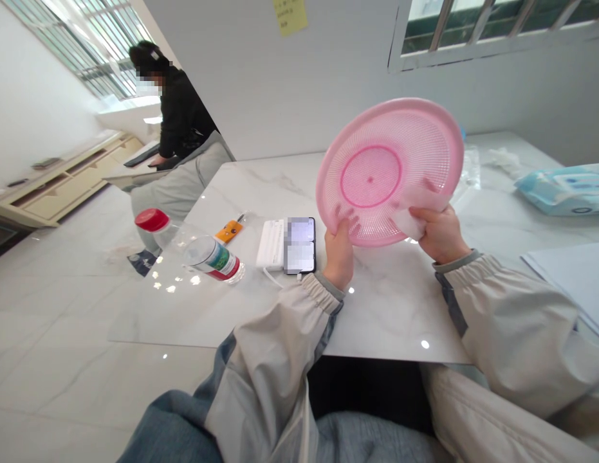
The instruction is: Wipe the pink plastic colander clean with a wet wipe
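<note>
A round pink plastic mesh basket (371,177) is held up, tilted, above the table, its inside facing me. My left hand (339,254) grips its lower left rim, thumb on the near side and fingers showing through the mesh behind. On the right, my right hand (441,235) pinches a white wipe or tissue (417,209) against the basket's lower right wall. Some of its fingers show faintly through the mesh.
On the marble-patterned table (376,315) are a clear bottle with a red cap (212,257), a phone (300,245), a white power bank (271,244) and an orange item (230,230). A blue wipes pack (567,190) and papers (572,276) lie right. A person in black (183,112) sits back left.
</note>
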Demonstrator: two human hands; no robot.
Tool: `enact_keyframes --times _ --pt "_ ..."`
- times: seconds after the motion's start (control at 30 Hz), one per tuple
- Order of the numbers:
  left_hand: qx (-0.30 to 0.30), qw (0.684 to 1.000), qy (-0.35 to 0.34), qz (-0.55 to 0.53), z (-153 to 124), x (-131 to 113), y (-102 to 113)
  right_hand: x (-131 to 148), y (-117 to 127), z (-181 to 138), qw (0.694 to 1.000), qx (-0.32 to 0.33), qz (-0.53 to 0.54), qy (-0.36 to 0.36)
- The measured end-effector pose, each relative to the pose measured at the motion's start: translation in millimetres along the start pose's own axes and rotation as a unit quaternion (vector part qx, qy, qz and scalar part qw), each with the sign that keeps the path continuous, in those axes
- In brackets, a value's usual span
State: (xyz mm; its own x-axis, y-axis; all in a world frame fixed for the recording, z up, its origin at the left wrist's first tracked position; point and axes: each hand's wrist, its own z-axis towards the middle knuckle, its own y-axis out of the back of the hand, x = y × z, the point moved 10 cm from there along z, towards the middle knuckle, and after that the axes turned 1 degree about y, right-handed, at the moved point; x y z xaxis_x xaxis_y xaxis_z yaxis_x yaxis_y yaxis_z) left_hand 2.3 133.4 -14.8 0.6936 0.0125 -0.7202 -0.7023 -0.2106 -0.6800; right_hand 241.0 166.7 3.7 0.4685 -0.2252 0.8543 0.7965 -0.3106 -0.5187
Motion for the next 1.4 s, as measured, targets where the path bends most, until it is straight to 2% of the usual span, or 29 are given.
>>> enact_keyframes --times 0.1,0.2,0.53,0.87,1.07,1.13,1.17,1.23,1.27,1.3,1.33,1.37,1.4 --pt "0.009 1.000 -0.004 0.008 -2 2 -1 -5 -3 0 0.999 0.024 0.022 -0.027" --pt "0.017 1.000 0.004 0.008 -4 5 -3 -6 0 4 0.999 0.030 0.020 -0.015" --pt "0.012 0.999 0.022 0.026 -8 8 -3 -24 16 15 1.000 0.010 -0.008 -0.017" --pt "0.052 0.997 0.054 -0.002 -19 14 -16 -35 -7 -1 0.994 0.069 0.028 -0.079" --pt "0.065 0.994 0.084 0.000 -17 15 -23 -42 -6 -2 0.992 0.071 0.022 -0.105" --pt "0.064 0.989 0.132 0.023 -33 14 -26 -43 -4 0 0.991 0.059 0.024 -0.116" --pt "0.068 0.980 0.185 0.039 -49 16 -28 -44 -3 2 0.991 0.053 0.026 -0.122" --pt "0.103 0.943 0.308 0.075 -98 21 -31 -42 1 5 0.991 0.030 0.041 -0.124" --pt "0.134 0.930 0.331 0.091 -125 16 -34 -41 1 6 0.991 0.027 0.047 -0.125" --pt "0.165 0.923 0.331 0.110 -150 6 -35 -40 1 8 0.991 0.024 0.047 -0.121" --pt "0.179 0.928 0.301 0.130 -170 -9 -33 -39 2 9 0.992 0.019 0.046 -0.117" --pt "0.164 0.945 0.241 0.146 -185 -30 -27 -38 3 10 0.992 0.011 0.046 -0.113" --pt "0.120 0.970 0.159 0.141 -196 -57 -17 -38 3 10 0.992 0.008 0.047 -0.114"
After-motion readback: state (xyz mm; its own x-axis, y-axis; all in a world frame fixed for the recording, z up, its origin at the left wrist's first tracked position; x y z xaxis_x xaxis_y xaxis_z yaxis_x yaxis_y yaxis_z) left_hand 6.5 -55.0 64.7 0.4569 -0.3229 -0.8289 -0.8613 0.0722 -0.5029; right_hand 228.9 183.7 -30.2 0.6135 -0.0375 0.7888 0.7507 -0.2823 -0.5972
